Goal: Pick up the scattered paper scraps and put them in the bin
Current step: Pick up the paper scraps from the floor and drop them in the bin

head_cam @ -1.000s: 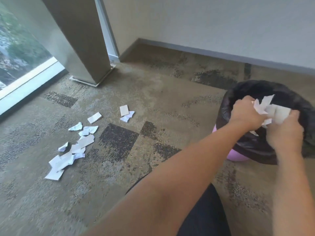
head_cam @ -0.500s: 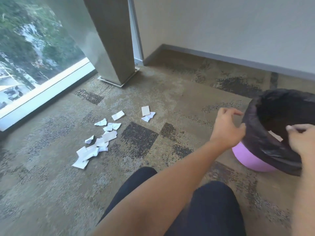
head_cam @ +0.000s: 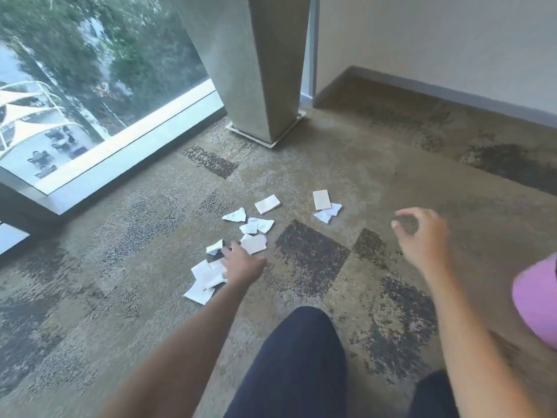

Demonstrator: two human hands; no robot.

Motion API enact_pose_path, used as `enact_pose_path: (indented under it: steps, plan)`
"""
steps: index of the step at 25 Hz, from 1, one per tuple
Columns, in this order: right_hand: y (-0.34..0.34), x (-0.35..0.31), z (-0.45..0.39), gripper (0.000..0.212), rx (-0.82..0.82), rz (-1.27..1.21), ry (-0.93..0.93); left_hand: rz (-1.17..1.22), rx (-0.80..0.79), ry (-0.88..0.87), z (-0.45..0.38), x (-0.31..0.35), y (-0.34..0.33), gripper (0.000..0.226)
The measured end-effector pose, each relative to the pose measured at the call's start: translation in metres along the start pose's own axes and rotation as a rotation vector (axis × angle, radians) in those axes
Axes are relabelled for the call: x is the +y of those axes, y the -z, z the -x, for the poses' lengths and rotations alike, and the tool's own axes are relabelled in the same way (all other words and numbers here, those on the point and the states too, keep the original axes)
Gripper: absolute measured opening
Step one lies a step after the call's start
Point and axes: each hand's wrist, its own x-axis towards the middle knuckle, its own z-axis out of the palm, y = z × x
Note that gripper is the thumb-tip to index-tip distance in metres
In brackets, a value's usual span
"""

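Floor: patterned brown and tan carpet [head_cam: 376, 182] with dark patches, meeting a pale wall [head_cam: 437, 40] with a grey skirting at the far side.
Background: large window [head_cam: 90, 70] at upper left with trees outside, and a grey pillar [head_cam: 265, 70] standing on the carpet beside it.
Paper scraps: white and cream paper scraps [head_cam: 259, 226] lie scattered on the carpet ahead of you, left of centre, in a loose trail running from near the pillar side down toward your left hand; two more pieces [head_cam: 324, 205] sit together a little to the right of the rest.
Left hand: your left hand [head_cam: 244, 262] reaches down among the scraps, fingers spread and fairly straight, touching or just over the pieces at the near end of the trail; whether it presses them is unclear.
Right hand: your right hand [head_cam: 422, 236] hangs above the carpet, well apart from the scraps, fingers loosely curled and holding nothing.
Bin: only a pink part of the bin [head_cam: 536, 300] shows at the right edge, near your right forearm.
Legs: your knees in dark trousers [head_cam: 295, 363] fill the lower centre.
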Motion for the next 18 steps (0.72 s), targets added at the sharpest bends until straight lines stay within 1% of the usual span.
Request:
enact_pose_path:
  steps: [1, 3, 4, 6, 8, 9, 11, 14, 16, 18]
  plan:
    - [-0.032, -0.015, 0.001, 0.023, -0.111, -0.003, 0.018, -0.04, -0.003, 0.035, -0.016, -0.024, 0.011, 0.089]
    - [-0.092, -0.04, 0.008, 0.03, -0.341, 0.003, 0.044, -0.098, -0.048, 0.034, -0.044, -0.062, 0.023, 0.102]
    - [-0.12, -0.051, 0.012, 0.035, -0.451, 0.014, 0.069, -0.136, -0.082, -0.001, -0.056, -0.075, 0.028, 0.112]
    - [-0.171, -0.069, 0.017, 0.051, -0.649, 0.063, 0.129, -0.286, -0.205, -0.109, -0.074, -0.089, 0.03, 0.13]
    - [-0.215, -0.085, 0.014, 0.07, -0.777, 0.137, 0.196, -0.482, -0.32, -0.271, -0.081, -0.099, 0.029, 0.139]
    - [-0.235, -0.094, 0.01, 0.078, -0.81, 0.184, 0.231, -0.557, -0.354, -0.331, -0.083, -0.103, 0.029, 0.139]
    - [-0.27, -0.107, -0.002, 0.093, -0.832, 0.261, 0.293, -0.631, -0.389, -0.356, -0.088, -0.114, 0.03, 0.137]
    - [-0.309, -0.121, -0.025, 0.107, -0.819, 0.302, 0.335, -0.57, -0.411, -0.3, -0.086, -0.14, 0.036, 0.135]
    - [-0.327, -0.125, -0.037, 0.116, -0.818, 0.306, 0.341, -0.533, -0.412, -0.308, -0.085, -0.156, 0.04, 0.133]
    - [-0.339, -0.129, -0.045, 0.127, -0.817, 0.352, 0.345, -0.496, -0.404, -0.34, -0.089, -0.165, 0.044, 0.125]
